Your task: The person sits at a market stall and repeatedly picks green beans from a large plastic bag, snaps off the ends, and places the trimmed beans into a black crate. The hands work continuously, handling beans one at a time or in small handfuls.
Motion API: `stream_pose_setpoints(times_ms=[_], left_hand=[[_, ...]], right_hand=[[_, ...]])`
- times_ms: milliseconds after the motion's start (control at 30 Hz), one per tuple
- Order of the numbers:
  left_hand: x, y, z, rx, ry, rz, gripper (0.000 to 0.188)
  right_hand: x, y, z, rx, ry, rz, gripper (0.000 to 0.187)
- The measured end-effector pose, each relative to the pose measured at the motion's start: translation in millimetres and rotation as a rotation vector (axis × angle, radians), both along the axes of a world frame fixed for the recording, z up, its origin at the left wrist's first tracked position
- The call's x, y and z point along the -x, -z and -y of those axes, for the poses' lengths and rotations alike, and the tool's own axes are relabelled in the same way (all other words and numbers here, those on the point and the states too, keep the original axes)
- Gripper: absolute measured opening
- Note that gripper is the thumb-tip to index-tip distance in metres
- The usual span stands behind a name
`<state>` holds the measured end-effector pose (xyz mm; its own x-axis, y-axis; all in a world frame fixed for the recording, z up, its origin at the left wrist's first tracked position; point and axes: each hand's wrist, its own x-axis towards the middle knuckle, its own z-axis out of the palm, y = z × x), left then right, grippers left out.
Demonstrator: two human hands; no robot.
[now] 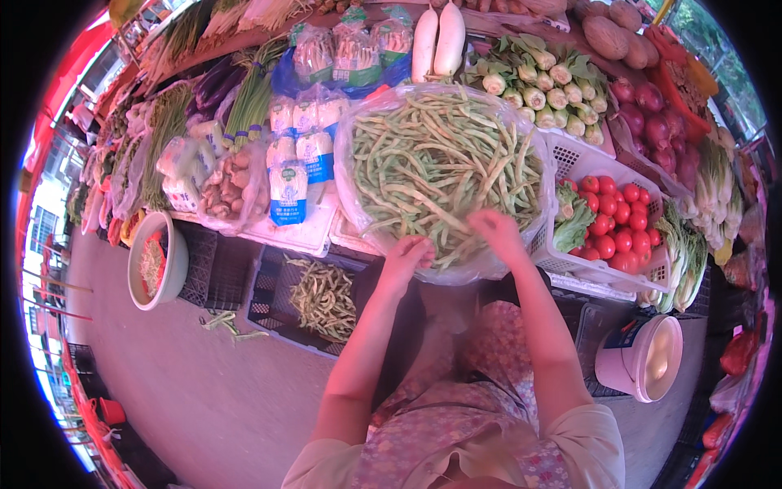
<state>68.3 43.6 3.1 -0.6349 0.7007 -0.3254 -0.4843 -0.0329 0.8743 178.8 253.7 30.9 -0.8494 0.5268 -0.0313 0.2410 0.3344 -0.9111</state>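
Observation:
A wide heap of green beans (440,155), pale green with yellowish and brownish ones among them, lies on clear plastic sheeting (349,175) in front of me. My right hand (498,235) is over the heap's near right side, its fingers closed at the end of a long bean. At the near left edge, my left hand (410,256) has its fingers curled together; whatever they hold is too small to make out. Below on the left, a dark plastic crate (265,297) contains more beans (322,298).
Left of the heap stand white-and-blue mushroom packs (288,191) and bagged brown mushrooms (231,186). Tomatoes (623,222) fill a white crate (562,259) on the right. A pale basin (175,273) sits at left, a lidded bucket (623,364) at lower right. Loose beans (230,324) lie on the floor.

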Motion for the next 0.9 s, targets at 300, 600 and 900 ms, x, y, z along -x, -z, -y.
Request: stream_pose_setpoints(times_ms=[300, 600, 900], left_hand=[[-0.3, 9.4, -40.5, 0.231, -0.066, -0.079, 0.043], [17.3, 6.2, -73.3, 0.329, 0.068, -0.894, 0.045], [113.0, 23.0, -83.5, 0.877, 0.175, -1.276, 0.023]], right_hand=[[-50.4, 19.8, 45.4, 0.035, -0.106, -0.054, 0.016], [-58.9, 44.3, 26.7, 0.458, 0.005, -0.247, 0.017], [-37.8, 51.1, 6.2, 1.137, 0.224, -0.406, 0.022]])
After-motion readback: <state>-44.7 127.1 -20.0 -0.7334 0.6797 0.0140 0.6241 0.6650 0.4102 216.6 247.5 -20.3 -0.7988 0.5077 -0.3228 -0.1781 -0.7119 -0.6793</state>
